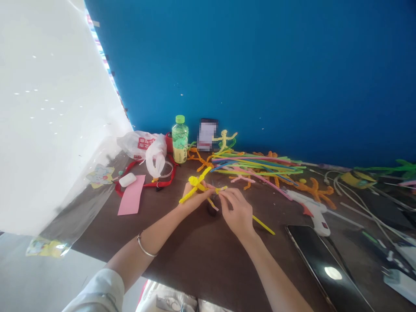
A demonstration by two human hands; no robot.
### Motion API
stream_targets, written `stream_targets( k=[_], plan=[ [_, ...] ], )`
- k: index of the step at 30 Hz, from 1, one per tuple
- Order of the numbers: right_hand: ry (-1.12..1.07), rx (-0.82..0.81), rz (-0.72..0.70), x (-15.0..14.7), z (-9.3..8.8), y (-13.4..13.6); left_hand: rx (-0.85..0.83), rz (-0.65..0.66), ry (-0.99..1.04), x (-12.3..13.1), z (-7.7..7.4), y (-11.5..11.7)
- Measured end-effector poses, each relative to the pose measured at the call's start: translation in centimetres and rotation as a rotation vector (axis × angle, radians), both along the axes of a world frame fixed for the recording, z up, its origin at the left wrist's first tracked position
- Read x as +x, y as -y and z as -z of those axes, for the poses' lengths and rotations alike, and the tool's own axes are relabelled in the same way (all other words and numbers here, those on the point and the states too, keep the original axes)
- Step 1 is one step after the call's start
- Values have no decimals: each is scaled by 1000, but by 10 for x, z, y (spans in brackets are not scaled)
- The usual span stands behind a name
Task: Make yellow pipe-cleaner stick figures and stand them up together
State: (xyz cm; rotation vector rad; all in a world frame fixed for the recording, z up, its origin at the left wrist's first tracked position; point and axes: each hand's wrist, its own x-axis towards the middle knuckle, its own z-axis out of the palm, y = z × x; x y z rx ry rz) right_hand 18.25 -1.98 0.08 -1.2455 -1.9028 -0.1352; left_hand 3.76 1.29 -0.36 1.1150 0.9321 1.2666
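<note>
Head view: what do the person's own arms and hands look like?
The left hand and right hand are ungloved. A thin, silvery bangle circles the left forearm, below a pale sleeve. The right forearm shows neither sleeve nor bangle.

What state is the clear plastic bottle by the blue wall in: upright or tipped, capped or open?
Upright and capped: the clear plastic bottle stands on the dark brown tabletop, its green cap on top, over the neck.
</note>
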Motion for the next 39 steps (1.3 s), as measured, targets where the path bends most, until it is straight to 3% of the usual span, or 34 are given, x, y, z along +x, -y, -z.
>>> stream_targets(
  k=[4,7,11,17,24,27,29,36,39],
  plan=[
    [38,56,-3,6,0,-3,-33,38,37,-1,2,-3],
    [4,-7,3,11,1,-6,-19,112,31,-4,3,-4],
    [-224,-282,-60,12,-3,-7,-54,206,64,-8,-2,-3],
    [-536,-638,-172,12,-15,-8,-126,240,58,-8,-1,-2],
    [-822,-862,-200,19,-12,-12,-278,257,392,-5,1,-3],
    [-870,-808,-190,12,-5,-12,-327,244,497,-3,-1,-1],
    [-783,-717,-157,4,-1,-9,-346,208,549,-1,0,0],
    [-111,-150,-79,-17,11,3,-375,49,638,2,4,-2],
    [126,-49,9,-14,13,3,-388,33,645,4,4,0]
  ],
)
